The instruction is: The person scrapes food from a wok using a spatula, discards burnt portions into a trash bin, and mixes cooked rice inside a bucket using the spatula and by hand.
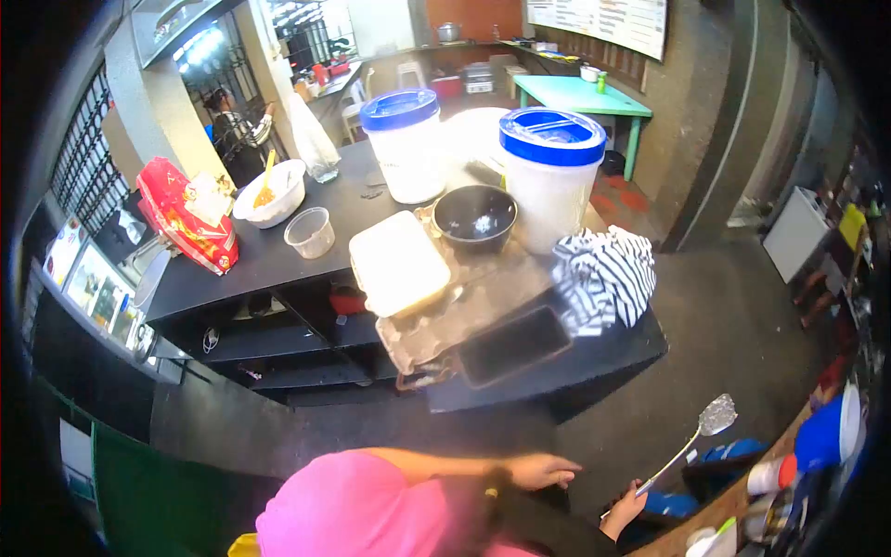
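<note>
At the bottom, my left hand [546,472] reaches out of a pink sleeve [348,506]. It holds nothing, and its fingers are loosely extended over the dark floor. Lower and further right, my right hand [627,511] is closed around the handle of a long spatula [716,416]. The spatula's shiny metal head points up and to the right, away from the counter. Part of the right hand is cut off from sight by dark cloth or hair.
The black counter [278,278] carries two blue-lidded tubs [552,186], a black bowl [475,218], a white container [399,260], egg trays [501,302], a striped cloth [608,278] and a red bag [186,218]. A cluttered shelf [770,473] stands right. Another person [241,130] is behind.
</note>
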Demonstrator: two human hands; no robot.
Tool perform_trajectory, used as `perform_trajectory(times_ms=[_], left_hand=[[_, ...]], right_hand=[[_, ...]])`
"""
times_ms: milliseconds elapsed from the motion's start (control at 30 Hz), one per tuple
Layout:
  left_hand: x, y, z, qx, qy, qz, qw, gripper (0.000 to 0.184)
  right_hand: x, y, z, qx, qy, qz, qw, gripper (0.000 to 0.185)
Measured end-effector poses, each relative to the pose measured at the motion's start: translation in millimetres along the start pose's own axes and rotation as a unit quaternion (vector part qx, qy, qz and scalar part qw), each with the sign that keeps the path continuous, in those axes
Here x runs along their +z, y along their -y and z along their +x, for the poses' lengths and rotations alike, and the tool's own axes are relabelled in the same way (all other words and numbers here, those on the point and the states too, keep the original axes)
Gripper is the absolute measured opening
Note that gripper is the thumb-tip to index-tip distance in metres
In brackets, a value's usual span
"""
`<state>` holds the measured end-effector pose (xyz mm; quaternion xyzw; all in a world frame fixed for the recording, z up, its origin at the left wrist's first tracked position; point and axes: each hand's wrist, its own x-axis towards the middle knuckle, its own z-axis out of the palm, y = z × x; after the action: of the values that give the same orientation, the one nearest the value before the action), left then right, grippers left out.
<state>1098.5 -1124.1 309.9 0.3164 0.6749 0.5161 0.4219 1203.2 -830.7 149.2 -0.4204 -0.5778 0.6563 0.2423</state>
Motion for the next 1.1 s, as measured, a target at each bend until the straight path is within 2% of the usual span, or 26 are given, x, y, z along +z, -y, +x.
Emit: perform_trajectory(times_ms=[33, 100, 133, 200, 300, 467, 567, 633, 667, 700, 733, 767, 800, 867, 933, 1000, 1033, 1067, 1100], left_hand=[[-1, -1, 11, -0.010, -0.026, 0.040, 0.999, 0.050], [-2, -11, 37, -0.034, -0.015, 0.150, 0.988, 0.048], [-3, -9, 53, -0.038, -0.024, 0.144, 0.989, 0.048], [-7, -3, 94, -0.035, -0.010, 0.125, 0.992, 0.046], [4, -5, 169, -0.037, -0.053, 0.084, 0.994, 0.045], [7, -104, 310, -0.032, -0.041, 0.141, 0.989, 0.043], [6, -142, 391, -0.049, -0.027, 0.151, 0.987, 0.041], [-1, -176, 449, -0.044, -0.002, 0.246, 0.968, 0.036], [-4, -186, 482, -0.037, 0.014, 0.253, 0.967, 0.032], [-4, -198, 512, -0.039, 0.019, 0.253, 0.967, 0.032], [-6, -212, 543, 0.020, 0.010, 0.247, 0.969, 0.032], [-11, -221, 572, 0.081, 0.003, 0.240, 0.967, 0.032], [-20, -223, 599, 0.084, 0.013, 0.241, 0.967, 0.032], [-36, -227, 655, 0.192, -0.031, 0.334, 0.922, 0.036], [-61, -231, 705, 0.224, -0.055, 0.368, 0.901, 0.041], [-89, -216, 759, 0.246, -0.105, 0.293, 0.918, 0.043], [-113, -260, 778, 0.226, -0.043, 0.281, 0.932, 0.045], [-124, -249, 816, 0.277, -0.057, 0.264, 0.922, 0.049], [-126, -260, 848, 0.208, -0.038, 0.247, 0.946, 0.052]], right_hand=[[8, 3, 23, 0.001, 0.009, -0.004, 1.000, 0.015], [31, 30, 57, 0.077, 0.097, 0.086, 0.989, 0.019], [48, 54, 69, 0.122, 0.084, 0.083, 0.985, 0.018], [63, 64, 112, 0.123, 0.116, 0.088, 0.982, 0.018], [75, 68, 192, 0.117, 0.161, 0.057, 0.978, 0.016], [63, 138, 290, 0.170, 0.244, 0.054, 0.953, 0.018], [48, 163, 352, 0.154, 0.295, 0.025, 0.943, 0.019], [34, 158, 422, 0.115, 0.350, -0.009, 0.930, 0.021], [29, 158, 457, 0.103, 0.371, -0.019, 0.923, 0.023], [28, 149, 485, 0.030, 0.344, -0.085, 0.935, 0.023], [24, 148, 511, 0.023, 0.329, -0.105, 0.938, 0.023], [26, 157, 527, 0.054, 0.328, -0.088, 0.939, 0.023], [26, 165, 542, 0.119, 0.335, -0.043, 0.934, 0.023], [33, 183, 571, 0.219, 0.339, 0.028, 0.914, 0.023], [32, 199, 608, 0.259, 0.327, 0.051, 0.907, 0.024], [25, 219, 646, 0.227, 0.308, 0.038, 0.923, 0.024], [18, 227, 667, 0.200, 0.297, 0.020, 0.934, 0.025], [13, 237, 688, 0.168, 0.246, -0.009, 0.955, 0.025], [4, 245, 707, 0.147, 0.192, -0.043, 0.969, 0.026]])
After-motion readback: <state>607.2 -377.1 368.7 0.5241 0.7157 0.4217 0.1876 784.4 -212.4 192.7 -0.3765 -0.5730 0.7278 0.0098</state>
